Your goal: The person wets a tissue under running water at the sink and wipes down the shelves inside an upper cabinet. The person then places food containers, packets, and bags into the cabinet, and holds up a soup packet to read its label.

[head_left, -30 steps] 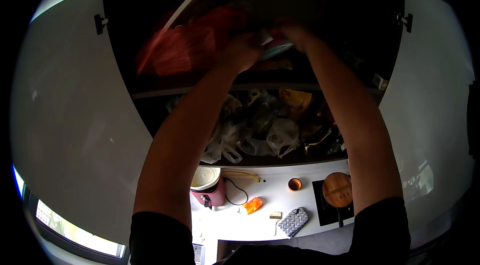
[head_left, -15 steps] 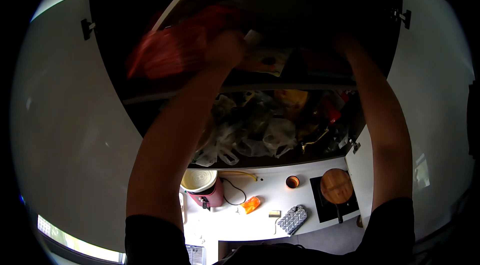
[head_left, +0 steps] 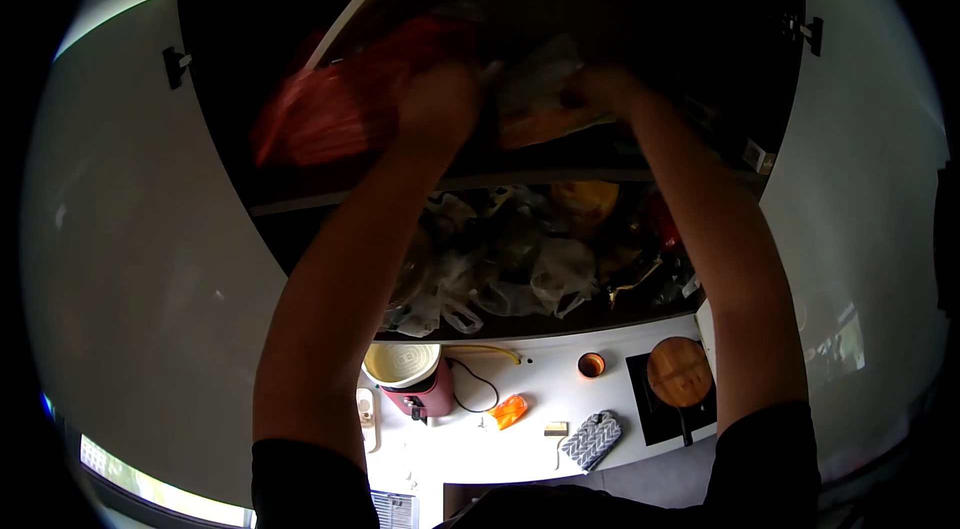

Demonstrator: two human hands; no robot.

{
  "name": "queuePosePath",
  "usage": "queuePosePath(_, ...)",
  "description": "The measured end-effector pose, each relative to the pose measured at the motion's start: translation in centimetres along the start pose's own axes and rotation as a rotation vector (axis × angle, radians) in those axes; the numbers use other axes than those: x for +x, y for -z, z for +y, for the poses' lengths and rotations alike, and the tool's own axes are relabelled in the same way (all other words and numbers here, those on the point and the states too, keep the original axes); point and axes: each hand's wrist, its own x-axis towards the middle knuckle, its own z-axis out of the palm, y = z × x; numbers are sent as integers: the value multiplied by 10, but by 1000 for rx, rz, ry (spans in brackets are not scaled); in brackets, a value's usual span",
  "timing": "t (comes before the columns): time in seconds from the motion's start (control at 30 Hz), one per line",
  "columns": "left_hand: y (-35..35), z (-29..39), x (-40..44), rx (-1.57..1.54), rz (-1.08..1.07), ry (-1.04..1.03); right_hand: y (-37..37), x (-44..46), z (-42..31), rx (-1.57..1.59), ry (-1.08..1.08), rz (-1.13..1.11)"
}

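Observation:
Both hands reach into the dark upper shelf of an open cabinet. My left hand (head_left: 440,104) is closed beside a red plastic bag (head_left: 345,109); its fingertips are hidden in shadow, so what it grips cannot be made out. My right hand (head_left: 603,92) is closed on a pale and orange packet (head_left: 550,119), which hangs over the shelf between the two hands and looks blurred. A pale curved strip (head_left: 345,21) stands up behind the red bag.
Crumpled clear bags (head_left: 565,269) and a yellow packet (head_left: 588,197) fill the lower shelf. Cabinet doors (head_left: 150,229) stand open at both sides. Below, the counter (head_left: 440,449) bears a pink appliance (head_left: 425,394), an orange cup (head_left: 591,365), a patterned mitt (head_left: 594,441) and a round wooden board (head_left: 680,372).
My right hand has moved from the right side of the shelf back toward the middle and taken hold of the packet. My left hand has stayed near the red bag.

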Motion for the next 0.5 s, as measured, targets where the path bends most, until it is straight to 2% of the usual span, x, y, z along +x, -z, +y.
queuePosePath(0.03,0,-2,-1,39,-34,-34,13,4,10,17,-54,-48)
queuePosePath(0.07,-8,-4,-5,40,-30,-30,23,16,22,216,-76,-74)
queuePosePath(0.1,-18,-5,-10,105,-57,-78,28,2,16,213,-72,-74)
queuePosePath(0.17,-27,-6,-7,167,-81,-132,38,-40,8,787,108,257)
queuePosePath(0.23,-23,0,-5,-41,-349,36,41,-72,-9,846,167,286)
queuePosePath(0.3,-26,-8,4,-79,-406,-28,36,-96,-14,907,215,314)
queuePosePath(0.37,-28,-11,2,-115,-464,-87,28,-116,-14,1028,277,242)
queuePosePath(0.43,-24,-10,-14,-168,-217,-207,13,-144,-14,1026,258,251)
queuePosePath(0.47,-24,-8,-32,-168,-235,-199,1,-161,-14,1111,260,216)
queuePosePath(0.5,-22,-2,-58,-733,-91,-157,-11,-177,-16,1197,263,180)
